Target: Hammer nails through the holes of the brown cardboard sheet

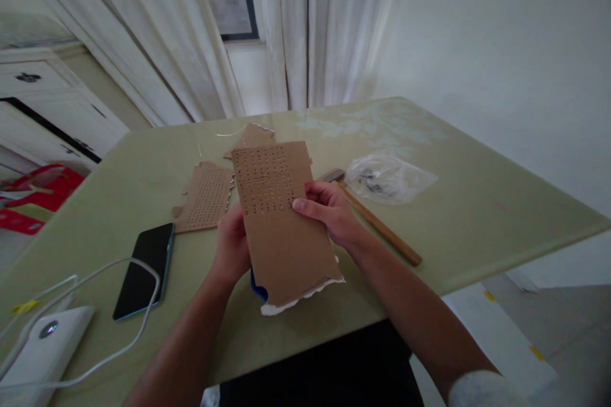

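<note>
A piece of brown cardboard (289, 248) is held up tilted over the near part of the table, with rows of small holes across its upper half and a torn white lower edge. My left hand (235, 238) grips its left side, the fingers hidden behind it. On the right edge, my right hand (329, 208) pinches the board, thumb on the front beside the lowest row of holes. Something small and greyish shows near that thumb tip, too small to name. Part of a blue object (258, 286) peeks out behind the cardboard at lower left.
Behind lie a second perforated cardboard piece (206, 197) and a torn scrap (255, 135). Right of them are a wooden-handled hammer (382, 226) and a clear plastic bag (386, 178) with small dark items. A phone (144, 270), white power bank (62, 343) and looping cable (155, 289) occupy the left.
</note>
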Motion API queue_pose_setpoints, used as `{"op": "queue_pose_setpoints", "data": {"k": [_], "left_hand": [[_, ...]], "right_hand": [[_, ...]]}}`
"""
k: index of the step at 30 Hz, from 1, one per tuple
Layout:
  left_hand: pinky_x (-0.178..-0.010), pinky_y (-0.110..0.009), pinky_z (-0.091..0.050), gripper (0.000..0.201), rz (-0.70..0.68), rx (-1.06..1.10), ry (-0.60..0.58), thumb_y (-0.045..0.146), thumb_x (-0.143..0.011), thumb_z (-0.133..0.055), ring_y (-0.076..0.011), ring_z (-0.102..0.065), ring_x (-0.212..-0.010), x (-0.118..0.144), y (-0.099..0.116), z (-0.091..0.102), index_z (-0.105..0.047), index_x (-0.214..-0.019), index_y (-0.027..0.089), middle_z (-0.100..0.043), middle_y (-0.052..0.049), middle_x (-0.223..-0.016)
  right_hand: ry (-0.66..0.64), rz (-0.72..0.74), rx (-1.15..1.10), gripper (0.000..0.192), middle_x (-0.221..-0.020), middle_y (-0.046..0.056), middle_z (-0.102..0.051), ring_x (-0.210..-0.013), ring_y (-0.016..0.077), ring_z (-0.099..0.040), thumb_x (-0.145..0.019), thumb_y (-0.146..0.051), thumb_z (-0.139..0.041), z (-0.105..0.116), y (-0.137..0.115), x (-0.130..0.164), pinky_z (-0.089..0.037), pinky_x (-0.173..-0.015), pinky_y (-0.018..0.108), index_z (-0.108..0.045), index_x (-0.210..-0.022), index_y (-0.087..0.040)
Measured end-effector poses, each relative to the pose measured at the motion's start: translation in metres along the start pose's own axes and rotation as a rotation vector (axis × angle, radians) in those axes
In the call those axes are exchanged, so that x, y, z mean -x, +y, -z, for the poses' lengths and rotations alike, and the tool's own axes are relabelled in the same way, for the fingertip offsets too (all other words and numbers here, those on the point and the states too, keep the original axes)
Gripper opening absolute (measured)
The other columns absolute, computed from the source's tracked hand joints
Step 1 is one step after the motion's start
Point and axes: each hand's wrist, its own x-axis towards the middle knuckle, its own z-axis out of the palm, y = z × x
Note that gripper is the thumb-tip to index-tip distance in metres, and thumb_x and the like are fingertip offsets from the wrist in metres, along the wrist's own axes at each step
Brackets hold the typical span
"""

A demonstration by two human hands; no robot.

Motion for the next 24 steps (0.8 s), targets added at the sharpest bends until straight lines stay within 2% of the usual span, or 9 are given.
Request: {"op": "queue_pose_setpoints", "data": {"k": [2,6,10,14,17,19,20,22,24], "left_hand": [[-0.051,-0.031,-0.06,0.02,-0.008,-0.016,0.013,0.047,-0.097,-0.084,-0.018,-0.068,-0.062,0.0,0.0,-0.001,-0.083,-0.089,0.029,-0.078,0.002,-0.078],[-0.059,-0.036,-0.065,0.021,-0.011,-0.023,0.03,0.047,-0.103,-0.076,-0.0216,-0.073,-0.073,0.001,0.003,-0.003,-0.082,-0.095,0.029,-0.08,-0.001,-0.088],[-0.062,-0.036,-0.065,0.022,-0.027,-0.051,0.055,0.048,-0.1,-0.078,-0.022,-0.074,-0.077,0.003,0.003,-0.002,-0.08,-0.092,0.028,-0.08,-0.002,-0.092],[-0.055,-0.03,-0.058,0.026,-0.024,-0.137,0.095,0.047,-0.092,-0.085,-0.0177,-0.068,-0.067,0.005,0.001,0.002,-0.077,-0.081,0.025,-0.076,0.0,-0.081],[-0.053,-0.027,-0.056,0.027,0.053,-0.099,0.07,0.046,-0.091,-0.087,-0.0155,-0.065,-0.061,0.005,-0.004,0.002,-0.077,-0.078,0.024,-0.075,0.002,-0.074],[-0.06,-0.029,-0.061,0.023,0.142,-0.025,0.035,0.045,-0.091,-0.086,-0.0175,-0.071,-0.068,0.002,-0.009,0.002,-0.08,-0.088,0.023,-0.081,0.0,-0.083],[-0.066,-0.03,-0.064,0.022,0.183,0.0,0.053,0.044,-0.093,-0.085,-0.0189,-0.075,-0.074,0.0,-0.011,0.002,-0.082,-0.097,0.023,-0.083,-0.002,-0.091],[-0.076,-0.031,-0.065,0.028,0.22,-0.01,0.184,0.044,-0.101,-0.077,-0.0203,-0.079,-0.089,-0.004,-0.015,0.004,-0.082,-0.118,0.022,-0.086,-0.007,-0.11],[-0.087,-0.032,-0.065,0.032,0.162,-0.093,0.343,0.042,-0.109,-0.067,-0.0204,-0.079,-0.105,-0.007,-0.014,0.008,-0.078,-0.132,0.023,-0.083,-0.01,-0.126]], "right_hand": [[0.006,0.006,0.012,0.044,-0.093,0.004,-0.086,-0.079,0.0181,-0.078,-0.074,-0.05,-0.101,-0.001,0.0,0.0,-0.063,-0.074,0.03,-0.081,-0.099,-0.02],[0.017,0.031,0.051,0.039,-0.09,0.002,-0.085,-0.077,0.0169,-0.077,-0.075,-0.049,-0.101,-0.001,-0.002,0.0,-0.063,-0.074,0.029,-0.081,-0.091,-0.021],[0.0,0.015,0.124,0.038,-0.088,0.001,-0.083,-0.076,0.0163,-0.076,-0.075,-0.05,-0.1,-0.002,-0.006,0.0,-0.062,-0.07,0.027,-0.08,-0.09,-0.021],[-0.007,-0.003,0.203,0.041,-0.087,0.001,-0.082,-0.072,0.0145,-0.073,-0.075,-0.052,-0.1,-0.003,-0.006,0.0,-0.057,-0.065,0.025,-0.079,-0.088,-0.02],[0.006,0.008,0.231,0.041,-0.086,0.001,-0.082,-0.072,0.0142,-0.072,-0.075,-0.052,-0.1,-0.003,-0.004,-0.001,-0.055,-0.064,0.024,-0.08,-0.089,-0.019],[0.025,0.031,0.224,0.042,-0.088,0.002,-0.083,-0.074,0.0151,-0.074,-0.074,-0.052,-0.101,-0.003,-0.004,-0.003,-0.057,-0.066,0.025,-0.081,-0.091,-0.02],[0.039,0.045,0.214,0.043,-0.09,0.002,-0.084,-0.076,0.0159,-0.075,-0.073,-0.054,-0.101,-0.003,-0.003,-0.004,-0.058,-0.068,0.025,-0.081,-0.093,-0.02],[0.074,0.075,0.206,0.045,-0.094,0.004,-0.084,-0.079,0.0173,-0.076,-0.075,-0.056,-0.099,-0.002,-0.003,-0.004,-0.059,-0.07,0.027,-0.082,-0.097,-0.02],[0.113,0.108,0.231,0.046,-0.095,0.004,-0.084,-0.08,0.0181,-0.076,-0.077,-0.058,-0.097,-0.002,-0.003,-0.005,-0.059,-0.07,0.028,-0.081,-0.099,-0.021]]}}
